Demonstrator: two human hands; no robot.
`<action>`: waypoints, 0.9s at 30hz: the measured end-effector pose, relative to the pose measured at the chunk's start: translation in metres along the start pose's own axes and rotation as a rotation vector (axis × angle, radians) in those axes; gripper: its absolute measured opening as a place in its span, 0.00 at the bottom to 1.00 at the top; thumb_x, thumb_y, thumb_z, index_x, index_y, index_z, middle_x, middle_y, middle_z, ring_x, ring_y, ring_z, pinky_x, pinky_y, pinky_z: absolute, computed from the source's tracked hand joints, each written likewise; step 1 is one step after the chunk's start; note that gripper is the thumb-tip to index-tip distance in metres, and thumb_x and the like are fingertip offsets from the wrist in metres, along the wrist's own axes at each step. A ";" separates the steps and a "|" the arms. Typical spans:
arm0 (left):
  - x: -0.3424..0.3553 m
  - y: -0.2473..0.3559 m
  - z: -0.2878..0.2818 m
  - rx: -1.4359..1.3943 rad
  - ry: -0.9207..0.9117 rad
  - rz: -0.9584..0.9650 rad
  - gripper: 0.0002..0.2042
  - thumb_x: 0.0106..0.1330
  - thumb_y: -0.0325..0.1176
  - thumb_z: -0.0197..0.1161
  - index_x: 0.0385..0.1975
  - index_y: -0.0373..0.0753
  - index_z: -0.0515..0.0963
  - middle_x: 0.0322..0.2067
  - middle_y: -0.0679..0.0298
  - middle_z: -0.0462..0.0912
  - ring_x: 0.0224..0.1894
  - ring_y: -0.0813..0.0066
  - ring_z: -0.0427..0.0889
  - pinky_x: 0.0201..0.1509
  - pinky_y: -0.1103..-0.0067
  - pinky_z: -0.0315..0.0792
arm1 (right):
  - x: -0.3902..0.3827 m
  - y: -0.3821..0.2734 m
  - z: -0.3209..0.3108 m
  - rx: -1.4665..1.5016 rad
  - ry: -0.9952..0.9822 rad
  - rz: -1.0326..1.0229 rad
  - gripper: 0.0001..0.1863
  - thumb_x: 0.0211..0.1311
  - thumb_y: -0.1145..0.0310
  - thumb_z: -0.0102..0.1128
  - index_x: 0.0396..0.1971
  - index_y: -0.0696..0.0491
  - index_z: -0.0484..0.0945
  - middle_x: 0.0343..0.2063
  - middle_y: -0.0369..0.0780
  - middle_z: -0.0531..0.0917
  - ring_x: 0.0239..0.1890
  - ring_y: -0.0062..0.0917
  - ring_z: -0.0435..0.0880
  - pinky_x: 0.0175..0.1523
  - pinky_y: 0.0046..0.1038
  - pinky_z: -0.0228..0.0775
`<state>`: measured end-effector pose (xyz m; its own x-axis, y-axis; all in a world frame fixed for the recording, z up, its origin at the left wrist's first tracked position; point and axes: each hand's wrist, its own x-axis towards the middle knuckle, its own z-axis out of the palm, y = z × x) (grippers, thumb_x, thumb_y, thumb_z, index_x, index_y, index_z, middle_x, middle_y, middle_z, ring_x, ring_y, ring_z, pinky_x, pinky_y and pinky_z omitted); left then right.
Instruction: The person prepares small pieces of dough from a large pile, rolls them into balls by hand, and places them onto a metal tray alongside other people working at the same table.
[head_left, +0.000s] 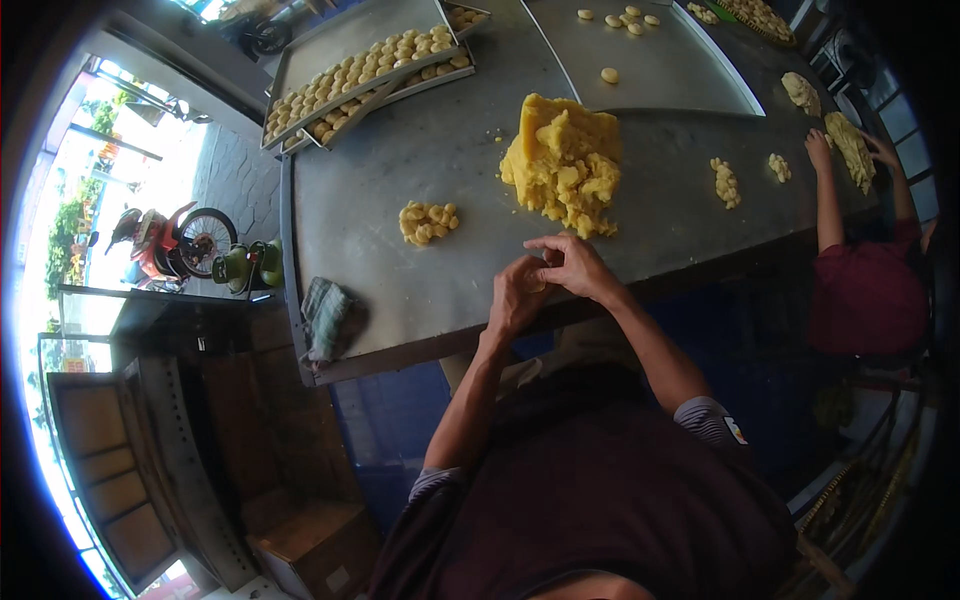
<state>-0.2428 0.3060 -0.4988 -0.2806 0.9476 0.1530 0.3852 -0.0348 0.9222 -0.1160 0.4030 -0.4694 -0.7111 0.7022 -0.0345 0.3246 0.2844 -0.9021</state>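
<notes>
The person's left hand (518, 292) and right hand (582, 268) meet over the near edge of the counter (400, 290), the left curled around a small pale piece (537, 284), the right pinching at it with bent fingers; most of it is hidden. A cloth (328, 320) lies at the near left corner, against the left edge. Between cloth and hands the counter gives open room, and more lies right of the hands along the near edge.

Just beyond the hands stands one big yellow mound (565, 160), with one heap (428, 222) of small lumps well to its left. To the right are two small clusters, a larger one (724, 183) and a smaller one (779, 167).

At the right end a co-worker's two hands touch one long dough (850, 152); one shorter lump (800, 93) lies beyond it.

Farther off, a sheet (680, 75) with a raised right edge bears one round apart and about six grouped beyond. Far left, at least two trays (320, 70) overlap, their rounds too many to count.
</notes>
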 end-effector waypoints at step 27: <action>0.011 -0.007 -0.022 0.660 -0.002 0.296 0.09 0.71 0.33 0.54 0.42 0.33 0.73 0.39 0.50 0.77 0.43 0.50 0.75 0.51 0.64 0.69 | -0.036 0.054 -0.023 -0.633 0.500 0.012 0.26 0.65 0.76 0.54 0.62 0.62 0.64 0.59 0.51 0.70 0.59 0.44 0.73 0.57 0.37 0.74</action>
<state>-0.2678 0.3098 -0.4954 -0.0812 0.9287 0.3619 0.8955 -0.0914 0.4355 -0.0585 0.4078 -0.5069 -0.3910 0.8737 0.2894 0.7284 0.4860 -0.4830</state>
